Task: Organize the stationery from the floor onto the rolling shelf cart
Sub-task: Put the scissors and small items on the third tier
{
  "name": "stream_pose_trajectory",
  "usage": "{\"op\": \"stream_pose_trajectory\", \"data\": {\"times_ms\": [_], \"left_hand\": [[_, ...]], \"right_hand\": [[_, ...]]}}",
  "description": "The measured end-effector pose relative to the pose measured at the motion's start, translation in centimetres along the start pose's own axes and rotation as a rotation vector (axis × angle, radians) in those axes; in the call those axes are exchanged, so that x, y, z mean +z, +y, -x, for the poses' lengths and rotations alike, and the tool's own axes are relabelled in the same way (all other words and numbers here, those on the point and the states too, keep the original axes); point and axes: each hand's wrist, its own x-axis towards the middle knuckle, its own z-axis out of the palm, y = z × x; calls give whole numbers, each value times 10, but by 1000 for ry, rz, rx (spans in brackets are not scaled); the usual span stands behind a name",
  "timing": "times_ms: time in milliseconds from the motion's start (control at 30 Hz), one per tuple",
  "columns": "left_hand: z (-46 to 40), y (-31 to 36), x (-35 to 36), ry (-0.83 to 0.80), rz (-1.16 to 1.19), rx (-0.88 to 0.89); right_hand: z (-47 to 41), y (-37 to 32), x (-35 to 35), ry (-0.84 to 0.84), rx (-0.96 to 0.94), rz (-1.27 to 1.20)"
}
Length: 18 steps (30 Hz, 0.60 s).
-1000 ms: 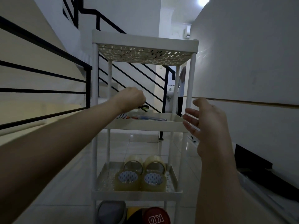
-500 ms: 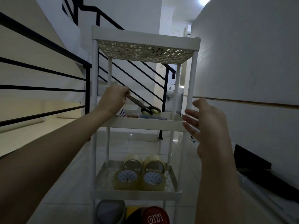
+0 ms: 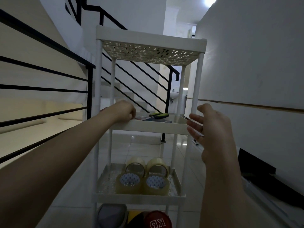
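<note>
The white rolling shelf cart stands in front of me. Green-and-black-handled scissors lie on its middle shelf among other flat stationery. My left hand reaches over that shelf's left front corner, fingers curled down at the blade end of the scissors. My right hand hovers open beside the shelf's right front corner, touching nothing. Two clear tape rolls and two more behind them sit on the lower shelf. The top shelf is seen from below.
A grey item and a red round lid lie at the cart's bottom. Black stair railing runs along the left and behind. A wall closes the right side, with a dark flat object on the floor by it.
My left hand has lowered the scissors from above the middle shelf down onto it. My right hand stays beside the shelf's right corner.
</note>
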Motion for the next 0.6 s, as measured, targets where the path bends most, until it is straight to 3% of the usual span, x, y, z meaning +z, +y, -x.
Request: {"op": "stream_pose_trajectory", "data": {"times_ms": [267,600], "left_hand": [[-12,38,2,-335,85,-116],[-14,51,5,-197,-23,-179]], "right_hand": [[1,-2,-3,0,18,10],[-2,-2,-14,32,24,18]]}}
